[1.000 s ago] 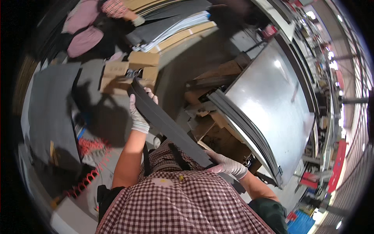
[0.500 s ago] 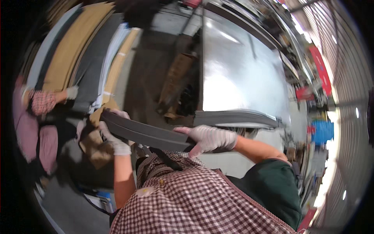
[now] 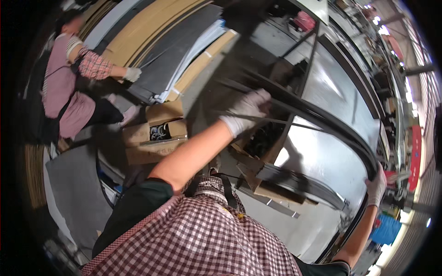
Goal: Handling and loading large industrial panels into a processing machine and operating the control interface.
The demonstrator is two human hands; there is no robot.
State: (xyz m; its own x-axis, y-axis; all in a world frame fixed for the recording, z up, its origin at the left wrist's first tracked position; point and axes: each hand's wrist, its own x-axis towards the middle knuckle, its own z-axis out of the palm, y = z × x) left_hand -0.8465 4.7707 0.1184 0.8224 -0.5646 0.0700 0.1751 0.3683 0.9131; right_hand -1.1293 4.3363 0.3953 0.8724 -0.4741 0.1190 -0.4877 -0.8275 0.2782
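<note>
Long dark flexible strips (image 3: 317, 118) stretch in a curved bundle between my two gloved hands, above a shiny metal-topped table (image 3: 322, 156). My left hand (image 3: 251, 110), smeared by motion, is closed around the strips near their left end, where loose strip ends fan out in a blur. At the far right, my right hand (image 3: 376, 184) grips the other end beside the table's edge. Another stack of dark strips (image 3: 299, 181) lies along the near edge of the table.
An open cardboard box with black curled pieces (image 3: 160, 133) stands on the floor at left. Another open carton (image 3: 251, 158) sits under my left arm. Behind, a co-worker (image 3: 69, 92) reaches over stacks of tan and grey sheets (image 3: 184, 50). A grey panel (image 3: 78, 184) lies lower left.
My hands have moved apart and to the right, carrying the dark strips over the metal-topped table. My view has turned, so the co-worker and sheet stacks show further right.
</note>
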